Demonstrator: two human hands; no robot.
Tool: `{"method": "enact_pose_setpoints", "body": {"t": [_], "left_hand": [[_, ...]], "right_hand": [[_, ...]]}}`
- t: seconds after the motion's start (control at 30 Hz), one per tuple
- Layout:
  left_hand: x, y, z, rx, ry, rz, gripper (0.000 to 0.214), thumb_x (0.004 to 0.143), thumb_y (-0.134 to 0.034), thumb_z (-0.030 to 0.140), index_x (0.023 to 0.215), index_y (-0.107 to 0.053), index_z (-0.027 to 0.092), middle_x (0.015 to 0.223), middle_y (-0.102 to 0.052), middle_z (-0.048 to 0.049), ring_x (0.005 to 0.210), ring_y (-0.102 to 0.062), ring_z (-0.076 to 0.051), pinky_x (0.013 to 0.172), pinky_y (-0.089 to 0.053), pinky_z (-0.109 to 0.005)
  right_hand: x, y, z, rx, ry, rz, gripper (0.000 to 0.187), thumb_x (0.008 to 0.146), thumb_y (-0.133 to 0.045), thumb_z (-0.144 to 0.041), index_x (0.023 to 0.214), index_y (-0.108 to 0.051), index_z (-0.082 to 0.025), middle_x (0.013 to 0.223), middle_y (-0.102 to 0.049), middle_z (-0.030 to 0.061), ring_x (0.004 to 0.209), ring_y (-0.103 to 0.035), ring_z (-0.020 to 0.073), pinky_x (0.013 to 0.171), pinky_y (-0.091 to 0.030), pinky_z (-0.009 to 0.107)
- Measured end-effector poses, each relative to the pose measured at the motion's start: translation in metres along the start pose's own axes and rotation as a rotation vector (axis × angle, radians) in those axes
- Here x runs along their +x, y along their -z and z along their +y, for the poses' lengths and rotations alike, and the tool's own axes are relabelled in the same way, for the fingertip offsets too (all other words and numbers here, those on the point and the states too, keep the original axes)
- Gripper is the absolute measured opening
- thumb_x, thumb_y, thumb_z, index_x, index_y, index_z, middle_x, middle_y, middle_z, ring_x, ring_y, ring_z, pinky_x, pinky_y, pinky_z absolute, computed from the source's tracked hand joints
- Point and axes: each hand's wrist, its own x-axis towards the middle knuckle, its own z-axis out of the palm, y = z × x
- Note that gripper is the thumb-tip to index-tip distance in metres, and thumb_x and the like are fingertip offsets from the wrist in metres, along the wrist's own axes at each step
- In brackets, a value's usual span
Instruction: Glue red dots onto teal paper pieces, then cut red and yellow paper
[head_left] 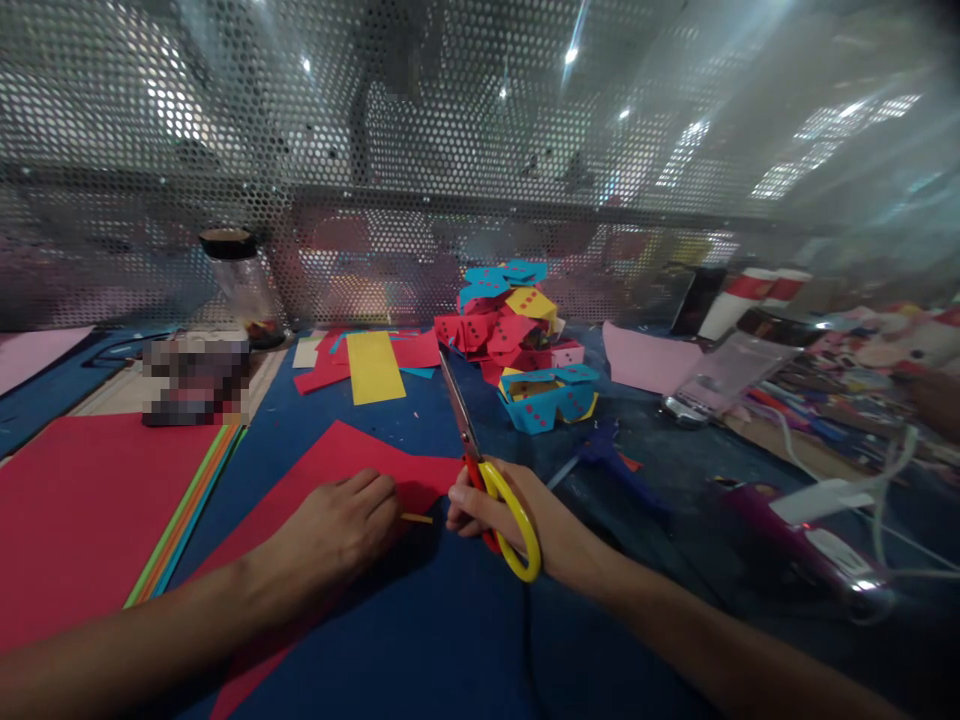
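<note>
My right hand (502,505) is closed around a pair of scissors (491,480) with yellow and red handles, their blades together and pointing away from me. Bent fingers of my left hand (341,520) rest over a large sheet of red paper (315,480) on the blue table. From under those fingers a thin yellow-orange stick (417,518) pokes out to the right; its other end is hidden. Past the scissors stands a pair of blue paper glasses (536,405) with red dots, in front of a pile of red, yellow and blue folded paper shapes (502,325).
Stacked coloured sheets (97,500) lie at left, near a partly blurred phone-like object (196,385) and a jar (244,290). A blue glue gun (619,460), a clear container (739,365) and a purple device with a cable (806,545) occupy the right. Perforated metal (420,130) closes off the back.
</note>
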Motion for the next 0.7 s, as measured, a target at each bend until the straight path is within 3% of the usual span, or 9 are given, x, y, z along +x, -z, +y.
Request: {"method": "enact_pose_setpoints", "body": {"t": [0.13,0.23,0.33,0.53,0.7], "left_hand": [[0.002,-0.003,-0.004,-0.194,0.14,0.072,0.019,0.093,-0.047,0.011,0.077,-0.055,0.018,0.075,-0.06,-0.0039,0.065,-0.052,-0.017,0.06,-0.041,-0.03],[0.005,0.003,-0.005,-0.529,0.381,0.121,0.012,0.087,-0.05,0.013,0.079,-0.057,0.019,0.077,-0.063,-0.0021,0.067,-0.056,-0.016,0.063,-0.042,-0.028],[0.009,0.016,-0.003,-0.889,0.601,0.102,0.011,0.086,-0.053,0.026,0.079,-0.059,0.02,0.075,-0.063,-0.0011,0.071,-0.059,-0.017,0.066,-0.045,-0.028],[0.014,0.031,0.01,-1.397,0.725,-0.08,0.026,0.08,-0.063,0.045,0.079,-0.054,0.02,0.065,-0.06,0.0023,0.058,-0.057,-0.014,0.057,-0.043,-0.026],[0.013,0.03,0.016,-1.458,0.774,-0.123,0.033,0.081,-0.066,0.051,0.08,-0.052,0.021,0.065,-0.06,0.0031,0.056,-0.057,-0.013,0.058,-0.046,-0.027]], "right_hand": [[0.001,0.002,0.0,-0.021,-0.004,0.013,0.044,0.081,-0.07,-0.059,0.086,-0.061,-0.016,0.08,-0.069,0.004,0.073,-0.069,0.0164,0.066,-0.056,0.027],[0.001,0.002,-0.004,-0.043,-0.008,0.044,0.042,0.08,-0.072,-0.056,0.087,-0.061,-0.016,0.078,-0.068,0.0026,0.061,-0.065,0.0124,0.054,-0.05,0.022],[0.0,-0.001,-0.011,-0.053,-0.017,0.066,0.046,0.076,-0.074,-0.059,0.086,-0.06,-0.016,0.075,-0.067,0.0017,0.054,-0.06,0.0102,0.048,-0.045,0.021],[-0.004,-0.01,-0.018,-0.065,-0.044,0.014,0.046,0.075,-0.074,-0.06,0.084,-0.059,-0.018,0.056,-0.057,-0.0045,0.048,-0.054,0.0102,0.047,-0.043,0.021],[-0.006,-0.011,-0.015,-0.047,0.015,-0.041,0.039,0.082,-0.072,-0.054,0.086,-0.061,-0.017,0.057,-0.058,-0.0042,0.048,-0.055,0.0094,0.046,-0.044,0.02]]}}
